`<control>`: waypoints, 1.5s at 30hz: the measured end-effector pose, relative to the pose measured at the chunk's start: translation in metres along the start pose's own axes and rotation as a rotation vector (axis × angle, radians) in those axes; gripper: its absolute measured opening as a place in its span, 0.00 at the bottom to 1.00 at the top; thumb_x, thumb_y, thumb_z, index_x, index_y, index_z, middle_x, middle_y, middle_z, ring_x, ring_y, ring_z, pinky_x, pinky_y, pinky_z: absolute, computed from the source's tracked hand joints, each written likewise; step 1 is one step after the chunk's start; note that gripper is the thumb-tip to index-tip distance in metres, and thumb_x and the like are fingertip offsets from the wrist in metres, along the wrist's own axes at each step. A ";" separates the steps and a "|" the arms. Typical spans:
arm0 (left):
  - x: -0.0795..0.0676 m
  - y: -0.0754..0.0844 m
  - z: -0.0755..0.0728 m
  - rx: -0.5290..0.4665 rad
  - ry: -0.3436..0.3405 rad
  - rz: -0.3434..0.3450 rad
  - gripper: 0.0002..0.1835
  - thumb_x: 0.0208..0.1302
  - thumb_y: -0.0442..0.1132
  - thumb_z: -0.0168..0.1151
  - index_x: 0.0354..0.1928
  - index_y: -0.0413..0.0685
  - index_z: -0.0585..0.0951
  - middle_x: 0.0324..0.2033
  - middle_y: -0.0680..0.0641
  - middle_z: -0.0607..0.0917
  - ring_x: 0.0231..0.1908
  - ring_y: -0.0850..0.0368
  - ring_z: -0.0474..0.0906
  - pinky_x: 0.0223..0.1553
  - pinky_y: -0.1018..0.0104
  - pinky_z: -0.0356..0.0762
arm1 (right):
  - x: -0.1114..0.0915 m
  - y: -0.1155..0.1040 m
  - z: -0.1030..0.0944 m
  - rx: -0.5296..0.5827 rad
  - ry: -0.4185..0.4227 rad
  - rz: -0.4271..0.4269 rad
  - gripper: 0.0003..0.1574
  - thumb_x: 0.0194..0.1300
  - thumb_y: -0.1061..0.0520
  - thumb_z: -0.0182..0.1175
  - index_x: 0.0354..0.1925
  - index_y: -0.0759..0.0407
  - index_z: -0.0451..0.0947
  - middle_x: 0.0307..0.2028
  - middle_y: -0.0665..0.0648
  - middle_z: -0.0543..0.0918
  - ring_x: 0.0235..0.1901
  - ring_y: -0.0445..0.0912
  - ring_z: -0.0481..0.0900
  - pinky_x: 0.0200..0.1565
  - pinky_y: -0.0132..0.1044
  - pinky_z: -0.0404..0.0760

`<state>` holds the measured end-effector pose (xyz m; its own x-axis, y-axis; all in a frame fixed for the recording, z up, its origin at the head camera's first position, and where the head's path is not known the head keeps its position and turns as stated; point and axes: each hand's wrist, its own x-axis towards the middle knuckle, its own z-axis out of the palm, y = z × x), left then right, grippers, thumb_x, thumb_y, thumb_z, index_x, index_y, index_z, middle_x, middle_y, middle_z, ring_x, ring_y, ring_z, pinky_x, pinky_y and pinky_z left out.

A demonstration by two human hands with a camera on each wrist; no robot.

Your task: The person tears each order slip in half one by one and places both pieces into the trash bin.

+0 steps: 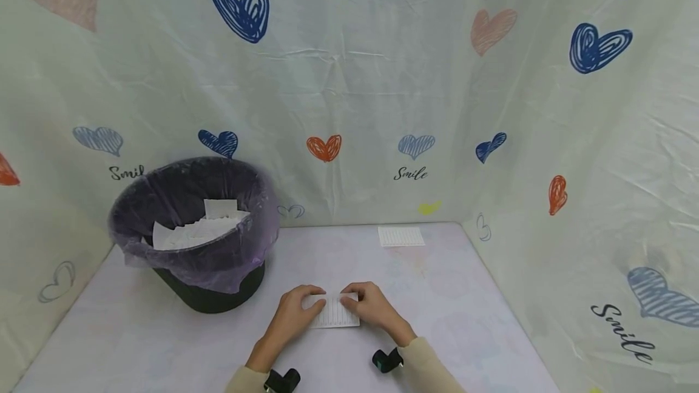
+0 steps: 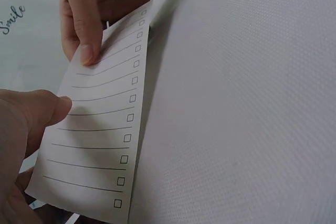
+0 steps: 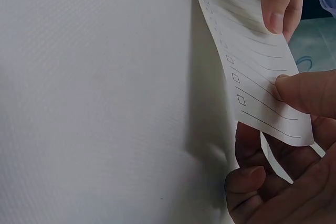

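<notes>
A white checklist sheet (image 1: 334,315) with ruled lines and a column of small square boxes (image 2: 129,118) is held just over the table. My left hand (image 1: 295,315) pinches its left part, thumb on the printed face and fingers behind. On the right, my right hand (image 1: 377,306) pinches the sheet the same way. Both thumbs lie close together near the sheet's upper middle in the head view. Behind the sheet, in the right wrist view, a narrow white paper edge (image 3: 273,157) shows between the right hand's fingers; the rest of it is hidden.
At the left stands a dark bin (image 1: 210,299) lined with a translucent purple bag (image 1: 218,272), with white paper pieces (image 1: 199,234) inside. Another lined sheet (image 1: 401,237) lies at the table's back edge. A heart-printed curtain (image 1: 349,77) borders the white table (image 1: 437,296).
</notes>
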<state>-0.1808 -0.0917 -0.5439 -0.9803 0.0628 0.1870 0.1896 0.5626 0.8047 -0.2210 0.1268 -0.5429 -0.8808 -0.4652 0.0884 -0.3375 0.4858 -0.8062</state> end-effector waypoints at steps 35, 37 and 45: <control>0.001 -0.003 0.010 -0.023 -0.054 -0.062 0.06 0.69 0.41 0.67 0.38 0.50 0.90 0.43 0.48 0.91 0.53 0.43 0.85 0.57 0.42 0.78 | 0.006 -0.008 0.016 -0.008 0.049 0.004 0.03 0.68 0.57 0.68 0.37 0.55 0.87 0.38 0.50 0.90 0.45 0.44 0.86 0.50 0.37 0.83; 0.001 -0.003 0.009 -0.021 -0.060 -0.064 0.06 0.69 0.41 0.66 0.38 0.49 0.90 0.43 0.47 0.91 0.53 0.43 0.85 0.57 0.42 0.78 | 0.006 -0.008 0.017 -0.010 0.043 0.001 0.03 0.68 0.57 0.68 0.37 0.55 0.87 0.37 0.49 0.90 0.45 0.44 0.86 0.50 0.38 0.83; 0.001 -0.003 0.009 -0.017 -0.074 -0.076 0.08 0.68 0.40 0.66 0.38 0.46 0.90 0.42 0.46 0.91 0.52 0.43 0.85 0.56 0.43 0.79 | 0.005 -0.007 0.017 0.012 0.020 -0.023 0.03 0.68 0.60 0.67 0.36 0.53 0.87 0.35 0.49 0.89 0.42 0.38 0.84 0.49 0.35 0.83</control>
<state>-0.1832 -0.0859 -0.5517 -0.9932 0.0810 0.0834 0.1144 0.5539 0.8247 -0.2172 0.1083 -0.5469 -0.8792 -0.4614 0.1189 -0.3544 0.4664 -0.8105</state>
